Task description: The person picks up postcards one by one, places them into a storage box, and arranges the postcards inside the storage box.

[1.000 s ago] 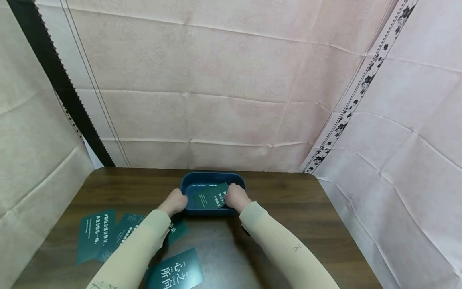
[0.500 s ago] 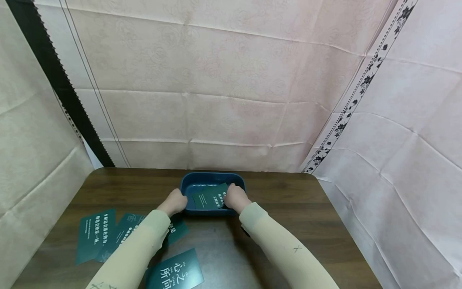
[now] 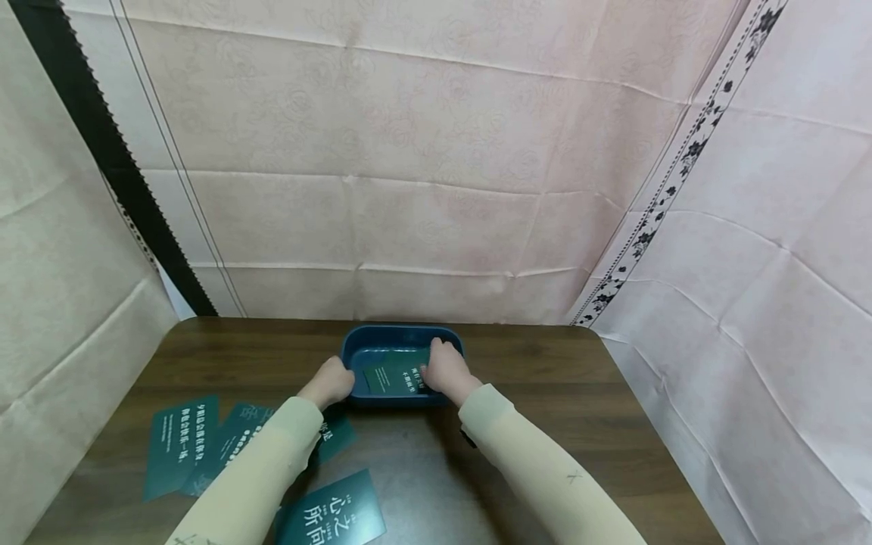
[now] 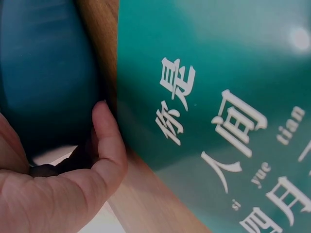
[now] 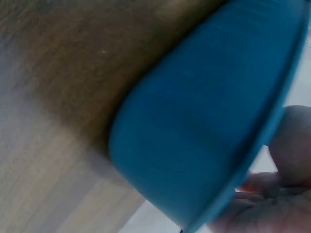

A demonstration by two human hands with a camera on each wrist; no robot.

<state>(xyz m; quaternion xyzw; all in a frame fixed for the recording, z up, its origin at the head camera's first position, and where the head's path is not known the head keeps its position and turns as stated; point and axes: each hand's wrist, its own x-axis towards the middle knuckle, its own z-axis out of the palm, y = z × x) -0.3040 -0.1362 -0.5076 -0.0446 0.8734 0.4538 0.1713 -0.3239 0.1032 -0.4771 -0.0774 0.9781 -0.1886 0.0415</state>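
Observation:
A dark blue plastic tray (image 3: 402, 403) stands at the far middle of the table in the head view. My left hand (image 3: 330, 380) grips its left end; the left wrist view shows a finger against the outside wall of the tray (image 4: 48, 73). Inside lies a dark green card (image 3: 390, 380) with white lettering. My right hand (image 3: 447, 371) reaches over the tray's right side, thumb by the card's right end. In the right wrist view, the tray wall (image 5: 194, 121) stands in front of the fingers, so I cannot tell whether they hold the card.
More green cards lie on the wooden table (image 3: 545, 424): one card (image 3: 180, 446) at left overlaps another card (image 3: 235, 435). A further card (image 3: 335, 433) is partly under the left forearm, and another card (image 3: 341, 511) lies near the front. Pale cloth (image 3: 422, 227) hangs behind the table.
My right hand has shifted slightly, its forearm moving a little right. The card's right end in the tray now lies lower and flatter. The left hand holds its place on the tray.

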